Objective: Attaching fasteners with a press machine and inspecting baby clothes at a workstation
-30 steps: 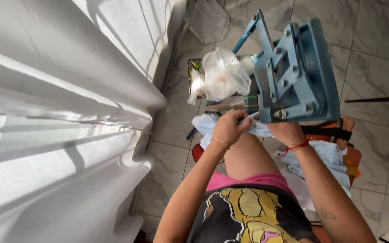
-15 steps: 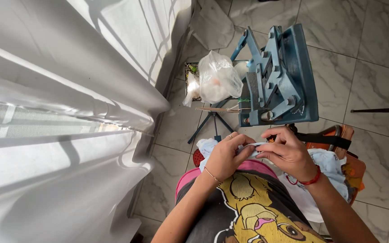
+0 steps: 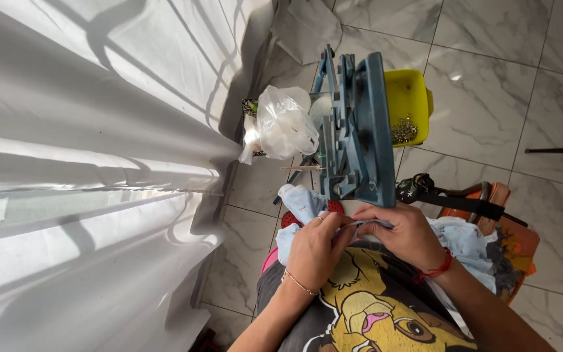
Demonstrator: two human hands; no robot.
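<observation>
Low in the centre of the frame, your left hand (image 3: 314,251) and right hand (image 3: 399,234) met, both pinched shut on a fold of pale blue cloth (image 3: 304,205) just below the blue-grey press (image 3: 356,140). A yellow tub (image 3: 408,98) sat upper right of the press, and a clear plastic bag (image 3: 285,124) to its left.

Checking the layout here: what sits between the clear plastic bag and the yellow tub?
In the head view, the blue-grey metal press stands between the clear plastic bag and the yellow tub, covering part of the tub's near side.
</observation>
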